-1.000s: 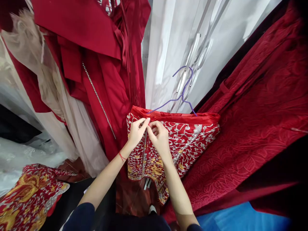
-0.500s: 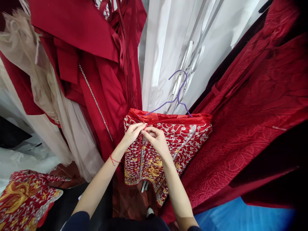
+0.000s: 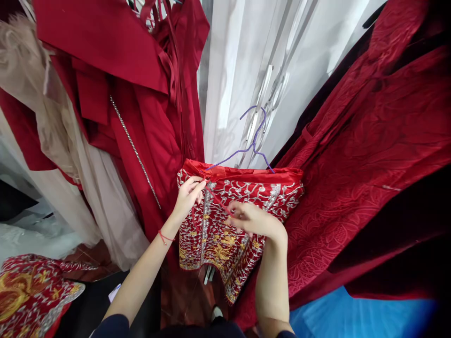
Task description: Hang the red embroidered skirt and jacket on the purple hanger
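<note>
A red garment (image 3: 192, 244), skirt-shaped and embroidered in silver and gold, hangs in front of me with a shiny red satin band (image 3: 243, 174) along its top. Its purple wire hanger (image 3: 254, 141) rises out of that band. At the band's left part, my left hand (image 3: 188, 197) is closed, pinching a thin red cord (image 3: 217, 200). The cord slants down to my right hand (image 3: 256, 219), whose fingers are closed round it in front of the embroidery. A loose length of cord dangles below my left hand.
Plain dark red dresses (image 3: 144, 126) and a beige tulle one (image 3: 58, 126) hang at left. A patterned red gown (image 3: 373, 164) hangs close at right, above blue fabric (image 3: 355, 312). White doors (image 3: 225, 84) stand behind. Another embroidered red piece (image 3: 31, 293) lies lower left.
My right hand has moved away from my left, down and to the right, drawing the red cord out between them. My left hand stays near the satin band.
</note>
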The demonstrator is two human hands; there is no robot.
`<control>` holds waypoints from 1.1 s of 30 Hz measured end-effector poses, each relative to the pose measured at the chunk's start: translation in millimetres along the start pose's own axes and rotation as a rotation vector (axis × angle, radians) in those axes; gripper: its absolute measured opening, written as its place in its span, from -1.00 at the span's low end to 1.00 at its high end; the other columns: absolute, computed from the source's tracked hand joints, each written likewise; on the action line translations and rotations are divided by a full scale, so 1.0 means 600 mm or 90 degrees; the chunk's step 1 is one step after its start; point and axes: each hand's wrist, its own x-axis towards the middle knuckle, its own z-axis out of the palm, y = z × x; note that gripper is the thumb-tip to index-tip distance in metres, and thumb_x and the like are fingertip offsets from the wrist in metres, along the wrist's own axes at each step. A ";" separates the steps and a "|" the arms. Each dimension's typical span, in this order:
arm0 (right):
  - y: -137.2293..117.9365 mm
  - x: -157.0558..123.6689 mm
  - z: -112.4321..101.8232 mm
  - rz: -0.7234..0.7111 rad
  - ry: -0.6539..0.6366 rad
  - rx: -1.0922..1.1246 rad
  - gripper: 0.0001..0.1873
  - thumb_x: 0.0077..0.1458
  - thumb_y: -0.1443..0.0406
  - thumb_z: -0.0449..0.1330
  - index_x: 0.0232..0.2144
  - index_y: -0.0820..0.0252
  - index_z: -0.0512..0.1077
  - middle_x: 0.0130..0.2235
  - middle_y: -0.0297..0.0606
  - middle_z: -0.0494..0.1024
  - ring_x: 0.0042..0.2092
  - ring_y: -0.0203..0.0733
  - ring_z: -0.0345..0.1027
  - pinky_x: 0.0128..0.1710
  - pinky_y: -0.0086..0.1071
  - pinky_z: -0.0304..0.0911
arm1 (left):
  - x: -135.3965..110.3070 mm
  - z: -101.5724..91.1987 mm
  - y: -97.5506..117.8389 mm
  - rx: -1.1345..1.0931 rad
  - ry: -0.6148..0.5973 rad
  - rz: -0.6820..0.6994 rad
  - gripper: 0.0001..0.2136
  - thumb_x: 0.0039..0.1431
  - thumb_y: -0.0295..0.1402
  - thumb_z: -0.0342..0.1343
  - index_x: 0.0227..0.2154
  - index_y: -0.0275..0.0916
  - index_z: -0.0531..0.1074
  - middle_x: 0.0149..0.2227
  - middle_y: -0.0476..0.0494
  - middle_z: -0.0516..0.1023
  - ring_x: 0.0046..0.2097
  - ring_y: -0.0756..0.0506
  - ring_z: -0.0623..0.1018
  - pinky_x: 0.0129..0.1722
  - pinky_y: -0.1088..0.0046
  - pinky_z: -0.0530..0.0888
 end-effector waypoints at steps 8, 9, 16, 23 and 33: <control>-0.097 0.020 -0.038 -0.247 -0.089 0.103 -0.62 0.32 0.12 -0.02 -0.05 0.18 0.48 -0.34 -0.30 0.60 -0.60 -0.44 0.29 -0.65 -0.51 0.15 | -0.013 0.021 -0.032 0.022 -0.029 0.005 -0.58 0.01 0.03 0.27 -0.33 -0.21 0.34 -0.57 0.14 0.30 -0.56 0.10 0.24 -0.57 0.56 0.17; -0.110 0.038 -0.045 -0.260 0.023 0.107 -0.60 0.33 0.11 -0.05 -0.05 0.17 0.48 -0.29 -0.27 0.60 -0.54 -0.41 0.35 -0.60 -0.50 0.19 | -0.016 0.023 -0.034 0.008 -0.031 -0.009 -0.56 -0.02 0.06 0.28 -0.33 -0.20 0.33 -0.58 0.15 0.28 -0.57 0.10 0.22 -0.58 0.56 0.16; -0.082 0.081 -0.030 -0.229 0.347 -0.032 -0.66 0.30 0.12 0.01 -0.23 0.18 0.51 -0.41 -0.30 0.54 -0.45 -0.30 0.34 -0.42 -0.42 0.21 | -0.025 0.033 -0.030 -0.059 -0.029 -0.038 -0.54 -0.01 0.08 0.27 -0.41 -0.16 0.23 -0.62 0.21 0.04 -0.60 0.12 0.05 -0.63 0.60 -0.01; -0.018 0.085 0.062 -0.080 0.308 -0.110 -0.59 0.29 0.14 0.01 -0.58 0.15 0.32 -0.64 -0.41 0.32 -0.58 -0.34 0.10 -0.50 -0.43 -0.02 | -0.030 0.039 -0.013 -0.036 0.011 0.004 -0.59 0.09 0.04 0.22 -0.41 -0.19 0.24 -0.57 0.16 0.15 -0.57 0.13 0.10 -0.61 0.61 0.06; -0.014 0.130 0.081 -0.113 0.401 0.222 -0.75 0.15 0.14 0.08 -0.45 0.15 0.39 -0.59 -0.41 0.38 -0.57 -0.32 0.17 -0.51 -0.44 0.11 | -0.039 0.037 -0.010 -0.025 0.012 0.003 -0.59 0.07 0.03 0.22 -0.46 -0.21 0.25 -0.58 0.17 0.10 -0.59 0.14 0.09 -0.62 0.62 0.04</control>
